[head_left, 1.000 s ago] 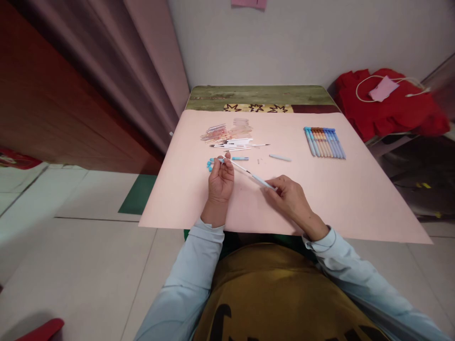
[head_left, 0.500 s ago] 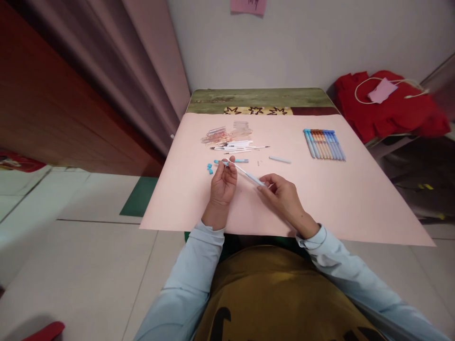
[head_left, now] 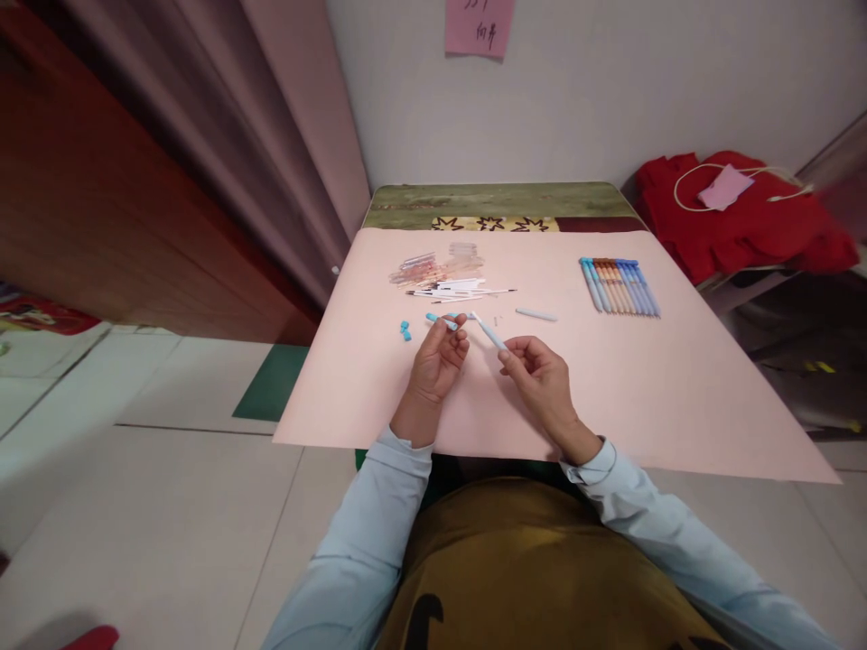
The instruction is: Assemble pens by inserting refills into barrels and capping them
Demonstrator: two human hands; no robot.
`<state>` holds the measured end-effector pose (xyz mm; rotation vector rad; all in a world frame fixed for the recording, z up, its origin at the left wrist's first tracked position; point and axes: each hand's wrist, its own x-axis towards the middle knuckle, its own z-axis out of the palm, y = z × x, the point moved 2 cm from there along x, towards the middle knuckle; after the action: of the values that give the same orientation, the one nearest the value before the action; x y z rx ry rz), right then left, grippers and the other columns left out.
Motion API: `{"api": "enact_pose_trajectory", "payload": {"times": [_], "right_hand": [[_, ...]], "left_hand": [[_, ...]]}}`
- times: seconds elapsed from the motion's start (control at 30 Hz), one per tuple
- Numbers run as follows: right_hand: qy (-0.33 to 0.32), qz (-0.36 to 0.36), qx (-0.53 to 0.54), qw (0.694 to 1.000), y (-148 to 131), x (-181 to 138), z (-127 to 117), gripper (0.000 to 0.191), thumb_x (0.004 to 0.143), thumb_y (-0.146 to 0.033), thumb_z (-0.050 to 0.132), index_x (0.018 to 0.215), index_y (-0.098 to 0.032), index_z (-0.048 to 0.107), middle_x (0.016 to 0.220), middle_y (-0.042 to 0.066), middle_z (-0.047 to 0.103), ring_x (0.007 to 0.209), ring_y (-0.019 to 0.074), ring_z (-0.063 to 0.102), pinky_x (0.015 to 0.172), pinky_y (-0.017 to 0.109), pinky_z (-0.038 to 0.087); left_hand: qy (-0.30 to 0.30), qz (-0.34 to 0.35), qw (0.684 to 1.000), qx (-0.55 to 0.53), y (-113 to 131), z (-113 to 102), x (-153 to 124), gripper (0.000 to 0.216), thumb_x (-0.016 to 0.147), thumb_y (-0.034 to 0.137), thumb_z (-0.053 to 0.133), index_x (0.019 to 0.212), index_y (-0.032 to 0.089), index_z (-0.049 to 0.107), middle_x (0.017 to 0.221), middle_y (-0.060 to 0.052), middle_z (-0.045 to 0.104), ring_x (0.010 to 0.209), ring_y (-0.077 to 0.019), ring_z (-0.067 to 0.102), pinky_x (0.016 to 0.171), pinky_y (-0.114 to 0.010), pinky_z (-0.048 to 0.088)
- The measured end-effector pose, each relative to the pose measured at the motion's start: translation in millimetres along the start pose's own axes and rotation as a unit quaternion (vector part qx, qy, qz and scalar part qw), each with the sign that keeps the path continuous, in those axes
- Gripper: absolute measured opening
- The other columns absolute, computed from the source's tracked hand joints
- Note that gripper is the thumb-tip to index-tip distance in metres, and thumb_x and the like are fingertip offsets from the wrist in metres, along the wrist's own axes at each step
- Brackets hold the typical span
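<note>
My right hand pinches a pale blue pen barrel, tilted up to the left, with a short white end at its upper tip. Between thumb and fingers of my left hand is a bright blue pen top. The two parts are close but apart. Partly hidden behind the left fingertips, another blue piece lies on the sheet. Small blue caps rest left of my left hand. Another pale barrel lies beyond my right hand, near tiny clear bits.
Several white refills lie loosely beyond my hands, with a pile of clear and brownish barrels behind them. A row of blue and brown-topped pens lies at the right. The pink sheet overhangs the table's front. Red cloth is beyond.
The long white refill that reached from the right-hand barrel to my left fingers now shows only a short end at the barrel's tip. My left hand has shifted slightly right.
</note>
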<state>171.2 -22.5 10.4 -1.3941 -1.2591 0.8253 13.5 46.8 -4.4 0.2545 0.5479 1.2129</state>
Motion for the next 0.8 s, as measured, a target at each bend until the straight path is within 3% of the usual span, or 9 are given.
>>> {"api": "enact_pose_trajectory", "payload": {"times": [0.1, 0.27, 0.6, 0.8], "right_hand": [[0.011, -0.04, -0.091, 0.995, -8, -5, -5, 0.024, 0.086, -0.042, 0.064, 0.095, -0.02, 0.067, 0.077, 0.002, 0.069, 0.061, 0.0137, 0.06, 0.055, 0.025, 0.046], [0.038, -0.114, -0.221, 0.968, -19, -8, -10, 0.014, 0.086, -0.035, 0.063, 0.089, -0.022, 0.068, 0.073, 0.0, 0.068, 0.059, 0.0129, 0.057, 0.057, 0.025, 0.044], [0.037, -0.125, -0.263, 0.956, -19, -5, -10, 0.014, 0.087, -0.036, 0.062, 0.087, -0.022, 0.067, 0.073, 0.0, 0.068, 0.059, 0.0137, 0.058, 0.058, 0.026, 0.042], [0.047, -0.167, -0.285, 0.943, -23, -4, -6, 0.013, 0.088, -0.034, 0.06, 0.088, -0.022, 0.066, 0.078, 0.001, 0.069, 0.062, 0.014, 0.06, 0.06, 0.026, 0.043]], "left_hand": [[-0.005, 0.009, 1.0, 0.0, -2, -3, 3, 0.014, 0.095, 0.025, 0.061, 0.087, 0.015, 0.066, 0.082, -0.001, 0.067, 0.065, -0.0046, 0.062, 0.063, -0.014, 0.053], [-0.01, 0.013, 1.0, 0.006, -3, -4, 2, 0.012, 0.093, 0.025, 0.065, 0.086, 0.015, 0.065, 0.079, 0.0, 0.065, 0.064, -0.0051, 0.061, 0.06, -0.016, 0.051], [-0.034, 0.037, 0.998, 0.043, -5, 1, -2, 0.011, 0.088, 0.024, 0.07, 0.088, 0.014, 0.066, 0.081, 0.0, 0.065, 0.061, -0.0051, 0.06, 0.06, -0.018, 0.051], [-0.033, 0.047, 0.995, 0.077, -7, 1, -1, 0.012, 0.085, 0.024, 0.073, 0.087, 0.014, 0.067, 0.082, 0.0, 0.066, 0.062, -0.0046, 0.06, 0.062, -0.017, 0.051]]}}
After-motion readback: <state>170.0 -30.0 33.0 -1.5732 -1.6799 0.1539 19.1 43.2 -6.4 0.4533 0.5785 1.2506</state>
